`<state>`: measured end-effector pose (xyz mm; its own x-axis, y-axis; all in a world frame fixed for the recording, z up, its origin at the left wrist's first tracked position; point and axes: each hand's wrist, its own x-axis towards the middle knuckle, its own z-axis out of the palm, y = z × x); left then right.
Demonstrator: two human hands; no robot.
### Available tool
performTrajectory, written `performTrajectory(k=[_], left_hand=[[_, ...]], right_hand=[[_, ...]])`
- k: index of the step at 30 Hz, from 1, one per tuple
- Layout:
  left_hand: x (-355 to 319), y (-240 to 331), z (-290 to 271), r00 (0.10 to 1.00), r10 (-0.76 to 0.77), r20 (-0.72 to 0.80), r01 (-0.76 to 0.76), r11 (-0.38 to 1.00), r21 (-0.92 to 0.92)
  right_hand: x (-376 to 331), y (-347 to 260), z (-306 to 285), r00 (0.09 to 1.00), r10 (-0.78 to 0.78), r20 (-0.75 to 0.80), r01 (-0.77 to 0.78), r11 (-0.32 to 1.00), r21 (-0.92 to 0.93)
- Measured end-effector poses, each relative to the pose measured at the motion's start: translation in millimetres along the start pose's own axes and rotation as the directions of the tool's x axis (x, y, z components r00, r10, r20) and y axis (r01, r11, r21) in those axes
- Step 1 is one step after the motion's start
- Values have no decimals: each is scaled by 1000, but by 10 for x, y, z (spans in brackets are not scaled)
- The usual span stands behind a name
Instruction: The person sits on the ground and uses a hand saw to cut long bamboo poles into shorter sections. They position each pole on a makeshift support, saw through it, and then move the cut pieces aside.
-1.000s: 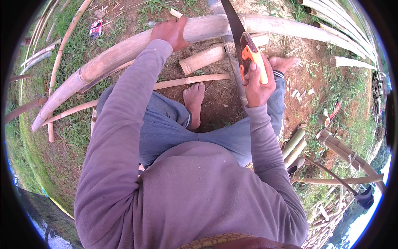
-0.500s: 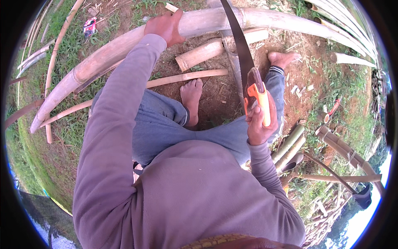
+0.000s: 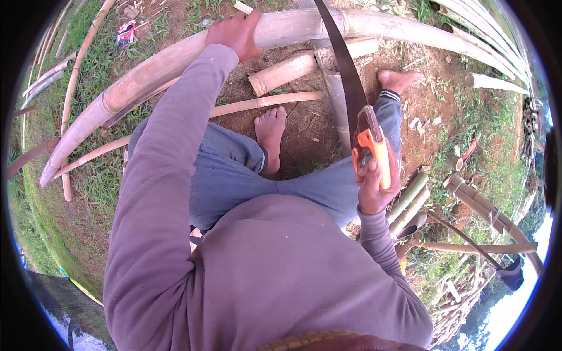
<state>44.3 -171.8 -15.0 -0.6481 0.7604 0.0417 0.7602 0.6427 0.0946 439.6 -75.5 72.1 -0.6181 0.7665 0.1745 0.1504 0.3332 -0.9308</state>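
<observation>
A thick bamboo pole [image 3: 146, 76] lies across the ground in front of me, running from the lower left up to the upper right. My left hand [image 3: 234, 32] presses down on top of it. My right hand [image 3: 374, 181] grips the orange handle of a hand saw [image 3: 345, 82], whose dark blade reaches up to the pole just right of my left hand. My bare feet [image 3: 270, 134] rest on brown soil below the pole. I sit with knees bent, in grey trousers and a mauve long-sleeved top.
A short cut bamboo section [image 3: 293, 67] and a thin split strip [image 3: 257, 104] lie under the pole. More bamboo poles [image 3: 486, 35] run along the upper right, short pieces [image 3: 410, 202] lie by my right knee. Grass covers the left side.
My right hand has pulled the saw back toward me, drawing the blade down across the pole. My left hand stays on the pole.
</observation>
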Motion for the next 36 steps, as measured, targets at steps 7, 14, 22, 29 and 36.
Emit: performTrajectory(k=[7, 14, 22, 29, 36], left_hand=[[47, 167, 2, 1000, 16, -16, -16, 1000, 12], [38, 0, -48, 998, -10, 61, 9, 1000, 13], [55, 158, 43, 1000, 18, -19, -17, 1000, 21], [37, 29, -154, 998, -21, 55, 22, 1000, -17], [-31, 125, 85, 1000, 2, -2, -2, 1000, 24]], right_hand=[[1278, 172, 769, 1000, 5, -16, -3, 996, 87], [82, 86, 229, 999, 29, -36, -27, 998, 58], [1197, 309, 754, 999, 12, -38, -6, 988, 157], [475, 115, 453, 999, 40, -35, -35, 989, 143], [792, 219, 579, 999, -10, -34, 14, 992, 128]])
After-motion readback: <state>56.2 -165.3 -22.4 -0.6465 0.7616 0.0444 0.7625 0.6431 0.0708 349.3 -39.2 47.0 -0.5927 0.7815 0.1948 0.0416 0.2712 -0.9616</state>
